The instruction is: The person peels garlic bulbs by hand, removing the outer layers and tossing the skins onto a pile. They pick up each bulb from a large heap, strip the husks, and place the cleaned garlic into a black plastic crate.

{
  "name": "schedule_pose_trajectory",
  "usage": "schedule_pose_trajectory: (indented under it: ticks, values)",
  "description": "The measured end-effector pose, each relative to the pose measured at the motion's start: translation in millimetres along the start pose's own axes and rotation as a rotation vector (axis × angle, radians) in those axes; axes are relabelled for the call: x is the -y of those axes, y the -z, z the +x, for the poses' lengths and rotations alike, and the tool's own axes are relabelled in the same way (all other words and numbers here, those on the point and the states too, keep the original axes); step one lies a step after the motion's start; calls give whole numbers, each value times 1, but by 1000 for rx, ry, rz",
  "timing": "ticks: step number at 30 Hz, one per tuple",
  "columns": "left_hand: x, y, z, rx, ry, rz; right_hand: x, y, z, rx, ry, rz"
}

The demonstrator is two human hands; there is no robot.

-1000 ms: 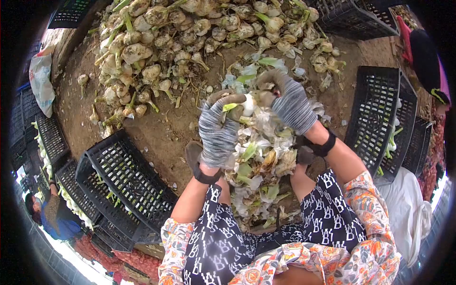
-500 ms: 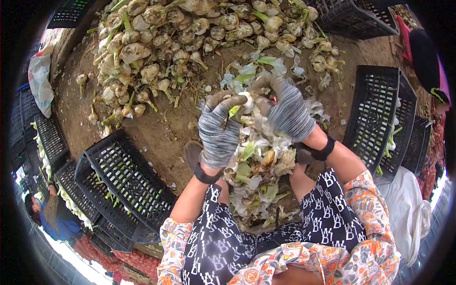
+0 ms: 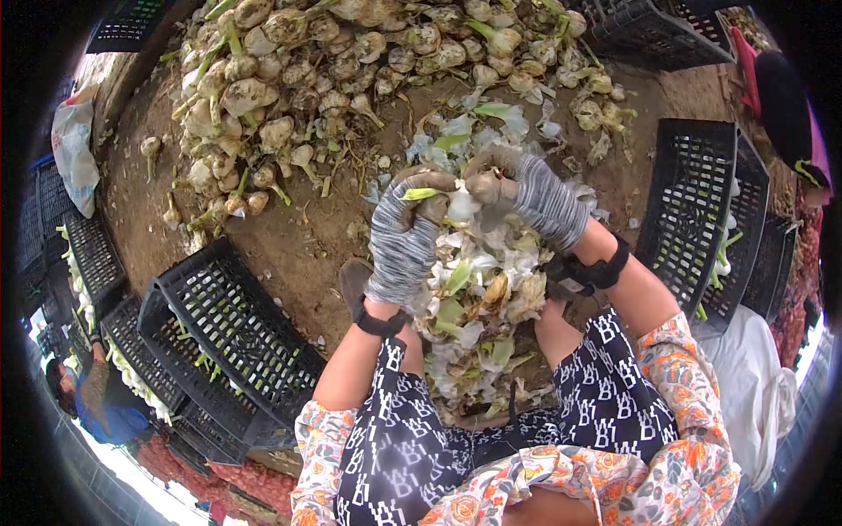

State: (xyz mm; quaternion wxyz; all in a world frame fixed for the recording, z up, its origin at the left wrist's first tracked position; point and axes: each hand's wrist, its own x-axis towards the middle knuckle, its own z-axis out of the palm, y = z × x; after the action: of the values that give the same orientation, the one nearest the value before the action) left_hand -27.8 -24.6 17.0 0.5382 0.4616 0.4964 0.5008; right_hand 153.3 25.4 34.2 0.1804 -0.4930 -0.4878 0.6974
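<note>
Both hands wear grey striped gloves with dirty brown fingers. In my left hand (image 3: 408,232) is a garlic bulb (image 3: 462,207), pale and partly peeled, with a short green stem (image 3: 421,194) poking out between thumb and fingers. My right hand (image 3: 526,193) meets it from the other side, its fingers closed and pinched against the bulb's edge; any loose skin between them is hidden. Below, a heap of garlic peelings (image 3: 478,289), white, green and brown, lies between my legs. More peelings (image 3: 509,118) are scattered just beyond my hands.
A large pile of unpeeled garlic (image 3: 289,79) covers the ground ahead. Black plastic crates stand at left (image 3: 237,324), right (image 3: 688,210) and upper right (image 3: 653,35). A white sack (image 3: 745,386) lies at right, a plastic bag (image 3: 76,149) at left. Another person (image 3: 101,394) sits far left.
My right hand has closed in on the bulb from slightly apart, its wrist turning. The bulb has shifted slightly down and its stem now points left. A red spot by the right fingers is out of sight.
</note>
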Motion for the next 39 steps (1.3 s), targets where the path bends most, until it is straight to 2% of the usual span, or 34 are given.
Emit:
schedule_pose_trajectory:
  ticks: [2, 6, 9, 11, 12, 13, 14, 16, 17, 20, 21, 24, 25, 28, 30, 33, 35, 36, 37, 38, 39]
  values:
    - [0, 0, -1, -16, 73, -73, 3, 4, -6, 33, -18, 225]
    - [3, 1, 0, 3, -53, 19, 1, 4, -10, -33, -60, 443]
    - [1, 3, 1, 28, -153, 231, 9, -1, -8, -44, -147, 226]
    - [-6, 2, 1, 38, -220, 372, 0, -4, -7, -112, 146, -77]
    - [-4, 2, 0, 18, -177, 236, -4, -5, -8, -146, 292, -228]
    - [-1, 2, -1, -2, -134, 101, 5, -3, -10, -127, 61, -94]
    - [2, 2, -2, -21, -91, -35, -6, 1, -7, -151, 73, -142]
    - [13, 6, 1, -27, -113, -60, -19, 7, 2, -197, 99, -239]
    - [17, 7, 1, -21, -126, -50, -24, 9, -5, -128, 33, -19]
    - [7, 1, 1, -5, -124, -14, 7, -5, -11, -97, -73, 288]
    - [5, -1, 1, -2, -122, 5, 9, -6, -9, -33, -49, 290]
    - [9, -2, -1, -26, -115, 27, 4, -6, -5, 21, -70, 46]
    - [12, -1, -2, -33, -103, -5, 2, -5, -8, 16, -105, 302]
    - [17, -1, -4, -52, -81, -24, -6, -2, -7, 7, -70, 521]
    - [16, -3, -6, -64, -30, -39, -5, -4, -10, -29, -114, 447]
    - [10, -4, -4, -16, -173, 129, -8, -3, -3, -5, -133, 217]
    - [17, -2, -3, -51, -132, 8, -13, -6, -1, -6, -91, 24]
    - [21, -1, -3, -68, -113, -53, -18, -5, 0, -23, 2, -29]
    - [22, 1, -6, -145, 106, -250, -24, -3, -1, -39, 94, -84]
    - [23, 6, -8, -153, 226, -483, -27, -1, -1, -55, 185, -139]
    - [20, 12, -8, -160, 345, -716, -25, 0, -2, -62, 120, -185]
